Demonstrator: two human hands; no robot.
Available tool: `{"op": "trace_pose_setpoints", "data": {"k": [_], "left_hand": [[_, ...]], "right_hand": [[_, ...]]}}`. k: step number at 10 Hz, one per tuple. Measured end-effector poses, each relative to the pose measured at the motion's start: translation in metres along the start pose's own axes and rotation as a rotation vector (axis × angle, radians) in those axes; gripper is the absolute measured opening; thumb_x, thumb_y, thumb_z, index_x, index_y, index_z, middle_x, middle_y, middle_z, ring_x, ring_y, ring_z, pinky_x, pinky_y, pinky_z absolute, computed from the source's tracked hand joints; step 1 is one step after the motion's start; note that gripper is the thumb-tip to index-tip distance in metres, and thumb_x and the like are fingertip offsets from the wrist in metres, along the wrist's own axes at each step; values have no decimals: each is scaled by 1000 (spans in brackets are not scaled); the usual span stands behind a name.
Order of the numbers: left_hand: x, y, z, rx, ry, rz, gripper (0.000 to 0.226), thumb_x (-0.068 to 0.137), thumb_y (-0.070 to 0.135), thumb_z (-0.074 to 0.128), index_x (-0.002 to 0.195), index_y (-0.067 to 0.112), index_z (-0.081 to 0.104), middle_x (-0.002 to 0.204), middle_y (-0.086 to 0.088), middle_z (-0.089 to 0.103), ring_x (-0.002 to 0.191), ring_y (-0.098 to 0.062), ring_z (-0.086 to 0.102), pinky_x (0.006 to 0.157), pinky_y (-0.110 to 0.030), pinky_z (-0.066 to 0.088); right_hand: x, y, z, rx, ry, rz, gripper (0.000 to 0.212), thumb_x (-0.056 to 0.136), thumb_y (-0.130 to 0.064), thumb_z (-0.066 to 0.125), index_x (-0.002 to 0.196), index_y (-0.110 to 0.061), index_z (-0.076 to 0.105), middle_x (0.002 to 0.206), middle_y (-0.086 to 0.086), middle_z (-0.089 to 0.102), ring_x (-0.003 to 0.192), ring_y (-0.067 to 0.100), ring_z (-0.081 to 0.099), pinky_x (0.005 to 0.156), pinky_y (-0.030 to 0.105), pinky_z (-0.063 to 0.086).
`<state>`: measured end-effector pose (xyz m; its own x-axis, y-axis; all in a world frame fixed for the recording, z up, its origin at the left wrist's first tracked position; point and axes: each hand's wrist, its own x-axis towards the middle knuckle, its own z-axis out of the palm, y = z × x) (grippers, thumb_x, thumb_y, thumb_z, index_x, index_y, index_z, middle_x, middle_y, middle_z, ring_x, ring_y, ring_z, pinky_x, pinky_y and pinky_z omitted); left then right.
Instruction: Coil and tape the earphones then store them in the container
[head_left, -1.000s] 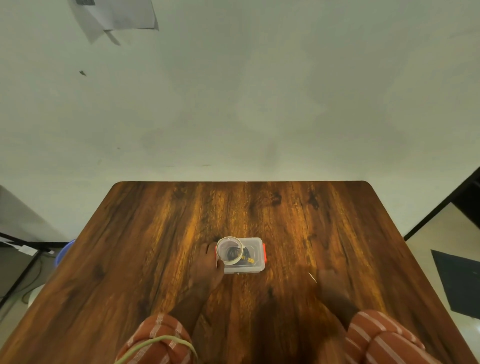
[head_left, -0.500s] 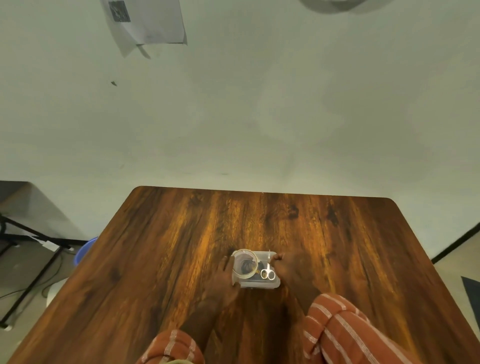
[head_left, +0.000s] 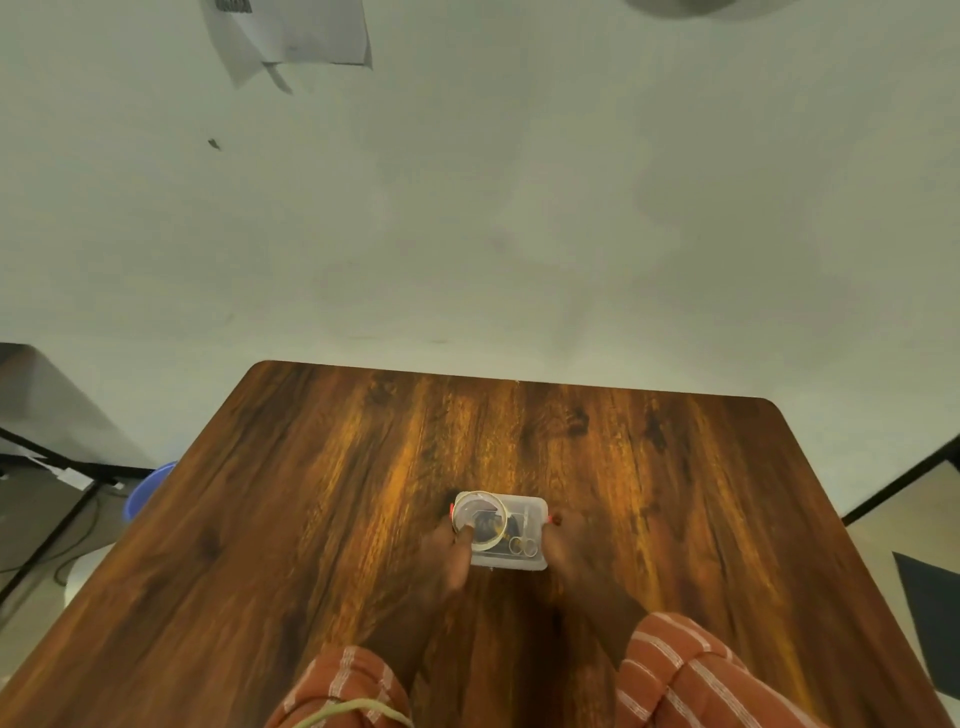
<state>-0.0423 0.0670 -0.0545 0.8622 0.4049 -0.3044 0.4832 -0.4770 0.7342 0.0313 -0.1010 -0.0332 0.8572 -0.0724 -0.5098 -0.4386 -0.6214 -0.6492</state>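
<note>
Earphones (head_left: 488, 526) lie dark inside the clear container (head_left: 524, 558) mid-table, under a tape roll (head_left: 480, 519) beside scissors (head_left: 523, 546). The left hand (head_left: 449, 558) grips the container's left end, the right hand (head_left: 569, 551) its right. The wooden table (head_left: 311, 519) meets a pale wall (head_left: 467, 208).

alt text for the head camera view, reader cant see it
Both hands flank a small clear container on a wooden table: left hand at a tape roll resting on it, right hand at its right end. Small scissors show through the plastic.
</note>
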Motion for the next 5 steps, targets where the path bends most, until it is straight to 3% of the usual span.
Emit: {"op": "trace_pose_setpoints", "data": {"k": [1, 2, 3, 4, 5], "left_hand": [[7, 16, 0, -1, -32, 33, 40, 102, 35, 38, 135, 17, 51, 135, -4, 59, 119, -23, 57, 107, -43, 43], [8, 25, -3, 22, -73, 35, 40, 102, 37, 39, 136, 19, 49, 136, -3, 57, 121, -23, 56, 106, -41, 43], [7, 26, -6, 103, -170, 51, 42, 103, 34, 38, 139, 15, 45, 140, -7, 54, 124, -23, 54, 108, -38, 43], [4, 28, -8, 135, -186, 56, 46, 104, 30, 34, 146, 13, 35, 147, -8, 46, 129, -24, 50, 111, -34, 39], [18, 10, -10, 294, -185, 119, 45, 103, 38, 31, 142, 18, 40, 148, -4, 47, 128, -21, 51, 111, -35, 37]], "right_hand": [[16, 11, 6, 43, 25, -67, 32, 94, -29, 58, 125, -21, 63, 118, 4, 71, 96, 19, 69, 87, 37, 59], [15, 14, 1, 9, 18, -117, 33, 94, -33, 57, 125, -23, 62, 120, 2, 69, 96, 17, 67, 91, 36, 56], [4, 14, -2, -68, -50, -163, 43, 96, -12, 52, 139, -11, 50, 139, 8, 54, 123, 28, 54, 105, 35, 44], [5, 18, 1, -96, -86, -176, 51, 93, -8, 50, 144, -8, 45, 147, 12, 47, 134, 33, 46, 113, 42, 37], [15, 24, 3, 52, -76, -164, 35, 94, -13, 52, 128, -6, 58, 129, 17, 62, 120, 34, 58, 103, 41, 47]]}}
